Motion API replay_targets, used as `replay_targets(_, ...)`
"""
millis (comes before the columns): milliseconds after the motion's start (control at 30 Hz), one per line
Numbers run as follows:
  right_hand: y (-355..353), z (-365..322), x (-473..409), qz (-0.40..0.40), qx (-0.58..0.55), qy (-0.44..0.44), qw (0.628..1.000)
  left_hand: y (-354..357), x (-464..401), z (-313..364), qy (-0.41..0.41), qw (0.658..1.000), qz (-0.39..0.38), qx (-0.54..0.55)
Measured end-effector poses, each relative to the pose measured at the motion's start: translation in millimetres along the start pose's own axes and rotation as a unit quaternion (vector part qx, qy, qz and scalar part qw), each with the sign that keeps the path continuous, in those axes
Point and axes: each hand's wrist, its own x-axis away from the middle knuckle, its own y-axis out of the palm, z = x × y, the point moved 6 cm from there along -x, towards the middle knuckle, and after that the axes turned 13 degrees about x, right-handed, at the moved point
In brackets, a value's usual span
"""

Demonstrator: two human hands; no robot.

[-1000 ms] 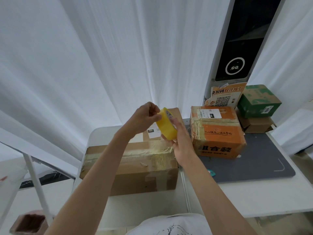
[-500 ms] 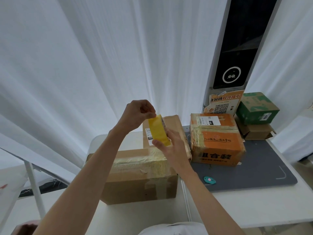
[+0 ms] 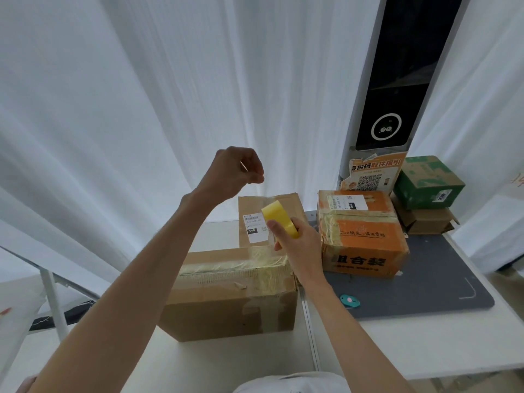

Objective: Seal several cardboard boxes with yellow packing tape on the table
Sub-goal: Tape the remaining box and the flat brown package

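My right hand (image 3: 297, 245) grips a yellow tape roll (image 3: 280, 219) above the far right corner of a large brown cardboard box (image 3: 226, 302). My left hand (image 3: 236, 171) is raised up and to the left of the roll and pinches the free end of the tape. A thin, nearly clear strip stretches between that hand and the roll. The large box has yellowish tape across its top. Behind it lies a flatter brown box (image 3: 286, 202) with a white label. An orange box (image 3: 360, 231) with tape round it stands to the right.
A green box (image 3: 428, 180) sits on a brown box (image 3: 425, 222) at the back right. A grey mat (image 3: 442, 282) covers the white table (image 3: 411, 344); a small teal cutter (image 3: 349, 301) lies on it. A tall black kiosk (image 3: 397, 80) and white curtains stand behind.
My left hand has moved up and left, away from the roll, drawing out a strip of tape. My right hand with the roll has dropped slightly and turned.
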Motion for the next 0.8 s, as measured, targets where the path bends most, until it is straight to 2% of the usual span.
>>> replay_targets(233,9.8,-16.7,4.5,-0.097,-0.066,-0.015,0.993,-8.9,-23.4,11.2,0.021,1.0,0.005,-0.017)
replay_targets(467,16.3,-17.6,14.8,-0.12,-0.046,-0.003,0.992,-6.8,-25.0,0.3,0.002,0.999,-0.028,-0.046)
replay_targets(567,20.0,-19.2,21.4,-0.115,-0.059,0.008,0.992,-5.6,-22.9,-9.5,-0.011,0.999,-0.041,-0.033)
replay_targets(800,10.1,-33.4,44.0,-0.052,-0.001,0.05,0.997,0.5,-13.8,-11.2,-0.026,0.996,-0.079,-0.012)
